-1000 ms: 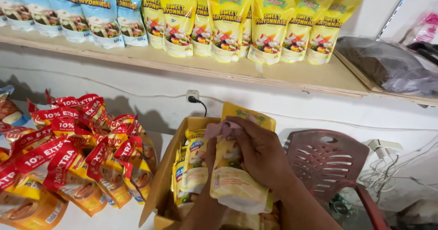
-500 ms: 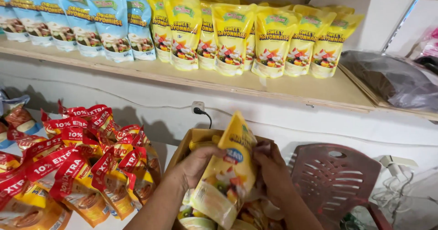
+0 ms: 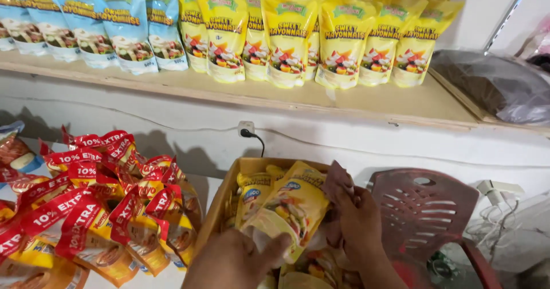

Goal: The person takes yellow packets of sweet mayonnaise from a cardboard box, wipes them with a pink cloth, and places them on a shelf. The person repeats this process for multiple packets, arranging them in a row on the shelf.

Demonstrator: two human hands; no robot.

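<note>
Yellow soft plastic sauce pouch (image 3: 289,206), floppy and slick, sits clamped by its base in my left hand (image 3: 252,254), my right hand (image 3: 355,220) pinching a brownish cloth (image 3: 337,180).

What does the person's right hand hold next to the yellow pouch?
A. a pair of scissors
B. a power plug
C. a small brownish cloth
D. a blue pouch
C: the right hand pinches a small brownish cloth beside the yellow pouch, which the left hand holds over the cardboard box.

White wall (image 3: 143,102), wooden shelf (image 3: 372,100), red plastic chair (image 3: 424,209), wall socket (image 3: 246,128)
</note>
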